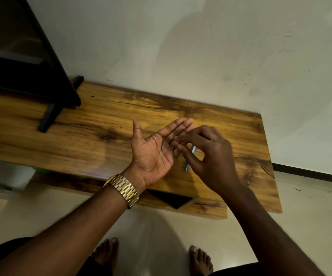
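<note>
My left hand (pixel 153 152) lies palm up over the wooden table (pixel 93 124), fingers straight and thumb raised, holding nothing; a gold watch (pixel 124 189) is on its wrist. My right hand (pixel 211 154) hovers just to its right, fingers bent, with blurred fingertips touching the left hand's fingers. Whether they pinch anything is unclear. A thin blue pen (pixel 190 158) shows through the gap between the right thumb and forefinger and seems to lie on the table under that hand.
A black stand with a slanted leg (pixel 49 114) sits on the table's left part, against the pale wall (pixel 201 46). The table's right end (pixel 270 176) is near. My bare feet (pixel 200 259) stand on the light floor.
</note>
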Demonstrator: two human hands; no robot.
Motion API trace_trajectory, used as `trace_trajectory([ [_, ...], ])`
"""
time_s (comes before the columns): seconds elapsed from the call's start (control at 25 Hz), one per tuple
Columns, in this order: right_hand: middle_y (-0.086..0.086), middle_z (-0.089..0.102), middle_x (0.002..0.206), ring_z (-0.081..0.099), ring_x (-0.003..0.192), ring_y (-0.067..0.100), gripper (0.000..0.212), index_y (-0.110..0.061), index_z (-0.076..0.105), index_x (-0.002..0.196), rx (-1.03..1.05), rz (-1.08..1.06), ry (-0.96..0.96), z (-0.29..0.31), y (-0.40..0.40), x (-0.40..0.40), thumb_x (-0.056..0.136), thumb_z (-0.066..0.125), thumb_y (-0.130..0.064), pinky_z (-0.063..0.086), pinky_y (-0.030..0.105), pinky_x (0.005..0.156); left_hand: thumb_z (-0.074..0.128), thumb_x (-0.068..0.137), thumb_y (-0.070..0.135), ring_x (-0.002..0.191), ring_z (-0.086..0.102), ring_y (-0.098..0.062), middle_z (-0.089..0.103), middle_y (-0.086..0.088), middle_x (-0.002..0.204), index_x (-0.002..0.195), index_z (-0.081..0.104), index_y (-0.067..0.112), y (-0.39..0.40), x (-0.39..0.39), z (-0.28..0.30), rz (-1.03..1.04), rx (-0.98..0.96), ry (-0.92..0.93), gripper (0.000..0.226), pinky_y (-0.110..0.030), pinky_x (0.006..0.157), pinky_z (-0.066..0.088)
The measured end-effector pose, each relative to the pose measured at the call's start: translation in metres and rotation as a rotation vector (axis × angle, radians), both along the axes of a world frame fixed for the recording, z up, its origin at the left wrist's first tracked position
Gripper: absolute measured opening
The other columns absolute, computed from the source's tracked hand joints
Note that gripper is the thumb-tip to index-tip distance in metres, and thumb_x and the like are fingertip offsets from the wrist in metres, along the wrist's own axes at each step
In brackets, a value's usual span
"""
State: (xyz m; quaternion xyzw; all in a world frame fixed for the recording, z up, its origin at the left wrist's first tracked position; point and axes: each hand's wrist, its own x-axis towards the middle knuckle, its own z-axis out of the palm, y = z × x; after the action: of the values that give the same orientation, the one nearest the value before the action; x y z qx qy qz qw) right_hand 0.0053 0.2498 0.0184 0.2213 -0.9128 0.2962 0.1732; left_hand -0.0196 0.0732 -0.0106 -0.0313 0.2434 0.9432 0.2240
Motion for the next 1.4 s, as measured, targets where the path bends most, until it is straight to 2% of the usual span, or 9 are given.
trace_trajectory([
  [0.36, 0.005, 0.078, 0.114, 0.073, 0.106, 0.023, 0.022, -0.012, 0.082, 0.119, 0.112, 0.167, -0.123, 0.0, 0.004, -0.003, 0.097, 0.08, -0.013, 0.061, 0.044, 0.089, 0.013, 0.09, 0.096, 0.154, 0.05, -0.033, 0.054, -0.022, 0.163, 0.16, 0.043, -0.004, 0.009, 0.005, -0.003, -0.143, -0.048, -0.016, 0.126, -0.045, 0.128, 0.036],
  [0.56, 0.006, 0.069, 0.109, 0.068, 0.094, 0.021, 0.014, -0.013, 0.078, 0.113, 0.157, 0.163, -0.092, 0.001, 0.003, -0.003, 0.101, 0.074, -0.017, 0.059, 0.039, 0.077, 0.025, 0.09, 0.095, 0.147, 0.058, -0.035, 0.056, -0.025, 0.159, 0.162, 0.044, 0.001, 0.004, 0.003, 0.0, -0.157, 0.019, -0.063, 0.12, -0.045, 0.118, 0.049],
  [0.64, -0.001, 0.07, 0.1, 0.066, 0.082, 0.015, 0.004, -0.017, 0.076, 0.103, -0.123, -0.005, -0.145, -0.001, 0.003, -0.006, 0.101, 0.074, -0.019, 0.057, 0.037, 0.07, 0.031, 0.094, 0.089, 0.124, 0.074, -0.028, 0.07, -0.02, 0.145, 0.154, 0.057, 0.009, 0.004, 0.003, 0.003, -0.05, -0.109, -0.083, 0.103, -0.037, 0.099, 0.061],
  [0.76, -0.01, 0.078, 0.09, 0.07, 0.077, 0.005, 0.01, -0.021, 0.078, 0.1, -0.614, -0.245, -0.466, -0.003, 0.004, -0.011, 0.104, 0.072, -0.027, 0.055, 0.033, 0.068, 0.061, 0.099, 0.061, 0.116, 0.076, -0.02, 0.081, -0.002, 0.125, 0.131, 0.076, 0.024, 0.0, 0.004, 0.003, 0.143, -0.789, 0.146, 0.051, -0.034, 0.094, 0.063],
  [0.84, -0.01, 0.08, 0.091, 0.071, 0.077, -0.001, 0.011, -0.023, 0.08, 0.1, -0.654, -0.234, -0.571, -0.006, 0.001, -0.011, 0.104, 0.073, -0.03, 0.054, 0.021, 0.068, 0.071, 0.103, 0.039, 0.11, 0.078, -0.011, 0.082, 0.005, 0.116, 0.125, 0.079, 0.027, -0.003, 0.006, 0.0, 0.135, -1.113, 0.4, 0.026, -0.032, 0.091, 0.065],
  [1.0, -0.007, 0.082, 0.092, 0.076, 0.083, 0.004, 0.015, -0.023, 0.08, 0.102, -0.521, -0.275, -0.53, -0.009, -0.004, -0.012, 0.103, 0.073, -0.036, 0.058, 0.02, 0.067, 0.074, 0.103, 0.023, 0.099, 0.081, -0.014, 0.084, 0.0, 0.108, 0.118, 0.081, 0.019, -0.004, 0.009, 0.0, 0.157, -1.08, 0.43, 0.018, -0.025, 0.075, 0.063],
  [1.12, -0.007, 0.08, 0.087, 0.076, 0.077, 0.009, 0.015, -0.023, 0.08, 0.1, -0.39, -0.281, -0.505, -0.011, -0.004, -0.011, 0.103, 0.073, -0.036, 0.055, 0.017, 0.06, 0.079, 0.099, 0.026, 0.097, 0.081, -0.013, 0.084, 0.003, 0.105, 0.113, 0.082, 0.02, -0.005, 0.008, 0.0, 0.218, -1.183, 0.467, 0.015, -0.03, 0.071, 0.067],
  [1.24, -0.007, 0.08, 0.084, 0.075, 0.074, 0.012, 0.015, -0.022, 0.08, 0.098, -0.307, -0.253, -0.468, -0.011, -0.005, -0.01, 0.103, 0.072, -0.034, 0.057, 0.026, 0.062, 0.081, 0.098, 0.028, 0.091, 0.081, -0.011, 0.083, 0.006, 0.097, 0.106, 0.083, 0.021, -0.006, 0.009, -0.001, 0.272, -1.254, 0.492, 0.011, -0.032, 0.067, 0.068],
  [1.4, -0.019, 0.073, 0.085, 0.07, 0.077, -0.002, 0.012, -0.022, 0.08, 0.106, -0.269, -0.371, -0.362, -0.014, 0.004, -0.016, 0.102, 0.075, -0.032, 0.057, 0.022, 0.071, 0.081, 0.098, 0.028, 0.081, 0.081, -0.011, 0.084, 0.003, 0.09, 0.104, 0.082, 0.02, -0.012, 0.004, 0.0, 0.321, -1.236, 0.413, 0.011, -0.03, 0.066, 0.067],
])
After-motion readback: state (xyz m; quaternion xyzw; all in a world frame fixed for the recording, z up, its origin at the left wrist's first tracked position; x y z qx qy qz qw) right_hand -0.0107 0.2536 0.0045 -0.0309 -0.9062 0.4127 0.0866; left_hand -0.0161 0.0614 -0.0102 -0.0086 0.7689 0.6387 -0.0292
